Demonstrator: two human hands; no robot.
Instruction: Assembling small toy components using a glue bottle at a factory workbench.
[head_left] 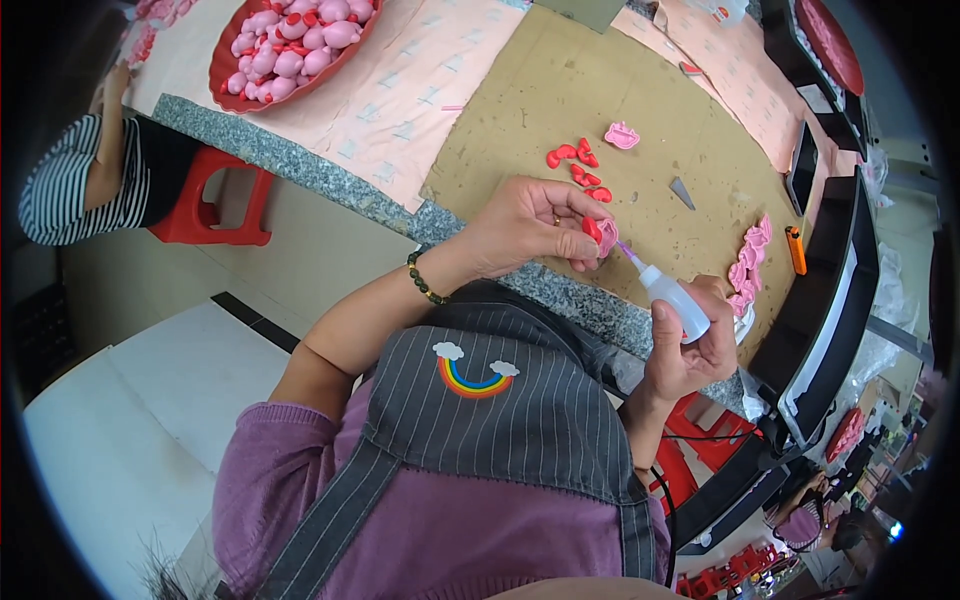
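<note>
My left hand [540, 225], with a dark bead bracelet at its wrist, pinches a small pink plastic piece [608, 238] with a red part [592, 229] against it. In my right hand [695, 345] is a squeeze bottle [678, 303] of translucent white plastic, tilted so that its thin purple nozzle [630, 255] meets or nearly meets the pink piece. Several curved red pieces [585, 175] lie just beyond my left hand. A single pink piece [622, 135] rests farther off. To the right, beyond the bottle, several pink pieces [750, 262] form a row.
A red bowl [216, 75] heaped with pink and red parts stands at the far left. On the brown board [520, 95] lies a grey pointed piece [682, 192]. An orange-handled object [796, 250], a phone [802, 168] and black trays [830, 300] line the right. Another person [85, 185] works at left.
</note>
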